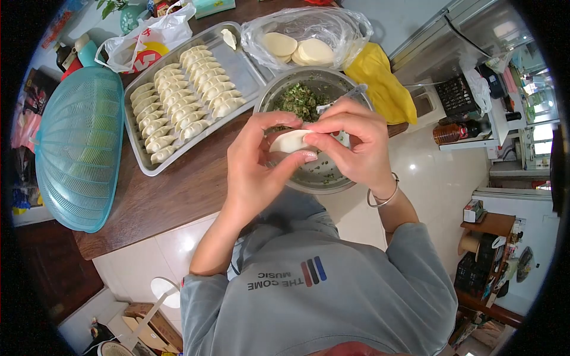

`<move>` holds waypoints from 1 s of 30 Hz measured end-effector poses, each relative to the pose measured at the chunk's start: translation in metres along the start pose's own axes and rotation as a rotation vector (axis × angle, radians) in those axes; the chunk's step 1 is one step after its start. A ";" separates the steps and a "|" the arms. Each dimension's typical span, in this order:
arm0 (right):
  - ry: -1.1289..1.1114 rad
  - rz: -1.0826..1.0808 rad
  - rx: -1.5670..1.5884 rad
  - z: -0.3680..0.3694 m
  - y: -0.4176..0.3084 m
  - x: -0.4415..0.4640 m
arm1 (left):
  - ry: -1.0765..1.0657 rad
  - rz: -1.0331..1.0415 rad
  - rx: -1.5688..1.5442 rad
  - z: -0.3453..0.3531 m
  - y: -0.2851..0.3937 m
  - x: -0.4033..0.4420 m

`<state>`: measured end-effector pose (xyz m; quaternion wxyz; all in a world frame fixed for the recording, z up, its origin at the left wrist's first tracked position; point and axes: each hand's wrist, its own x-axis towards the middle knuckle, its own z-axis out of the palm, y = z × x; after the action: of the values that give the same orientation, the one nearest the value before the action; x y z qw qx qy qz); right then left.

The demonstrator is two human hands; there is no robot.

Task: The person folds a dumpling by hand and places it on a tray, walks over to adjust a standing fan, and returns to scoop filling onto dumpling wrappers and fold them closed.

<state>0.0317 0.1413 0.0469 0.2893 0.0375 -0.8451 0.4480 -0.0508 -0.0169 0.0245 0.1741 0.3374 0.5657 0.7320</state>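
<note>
A pale folded dumpling (290, 142) is held between both hands, over a steel bowl (323, 181). My left hand (255, 157) grips its left end, thumb below and fingers above. My right hand (356, 141) pinches its right end and upper edge between thumb and forefinger. Green chopped filling (301, 101) lies in the bowl, with a utensil handle (356, 91) at its right rim. Left of the bowl, a metal tray (252, 77) holds rows of folded dumplings (176, 98) and a single one (229, 39) near its top corner. Round wrappers (313, 52) lie in a clear plastic bag.
A teal mesh cover (80, 148) sits at the left end of the wooden table (178, 193). Behind the tray are a white plastic bag (151, 38) and a green vase (132, 19). A yellow cloth (380, 83) lies right of the bowl, near the table edge.
</note>
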 end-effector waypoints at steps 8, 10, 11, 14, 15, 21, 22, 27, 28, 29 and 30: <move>0.119 -0.034 0.145 0.001 0.005 0.000 | 0.027 -0.206 -0.325 -0.007 -0.009 -0.009; 0.112 -0.005 0.142 0.000 0.003 0.000 | 0.055 -0.286 -0.360 -0.008 -0.008 -0.010; 0.106 0.024 0.138 0.000 0.002 0.001 | 0.107 -0.314 -0.393 -0.007 -0.007 -0.010; 0.059 0.119 0.114 0.002 -0.003 0.005 | 0.182 -0.337 -0.406 -0.008 -0.004 -0.009; 0.059 0.118 0.114 0.002 -0.002 0.006 | 0.205 -0.332 -0.384 -0.009 -0.004 -0.008; -0.086 0.074 0.131 -0.001 0.000 0.004 | 0.182 -0.336 -0.385 -0.009 -0.006 -0.009; -0.094 0.080 0.145 -0.001 0.000 0.004 | 0.183 -0.336 -0.386 -0.009 -0.006 -0.008; -0.118 0.041 0.125 -0.002 0.000 0.005 | 0.208 -0.103 0.000 -0.005 -0.005 -0.006; -0.130 0.033 0.104 -0.002 -0.001 0.005 | 0.208 -0.104 -0.001 -0.003 -0.002 -0.007; -0.143 0.025 0.083 -0.002 -0.002 0.006 | 0.224 -0.078 0.156 -0.002 0.003 -0.008; -0.143 0.026 0.083 -0.002 -0.003 0.006 | 0.240 -0.052 0.312 -0.001 0.005 -0.008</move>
<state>0.0286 0.1425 0.0529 0.2205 0.0702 -0.8448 0.4824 -0.0450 -0.0242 0.0272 0.0698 0.2559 0.6974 0.6657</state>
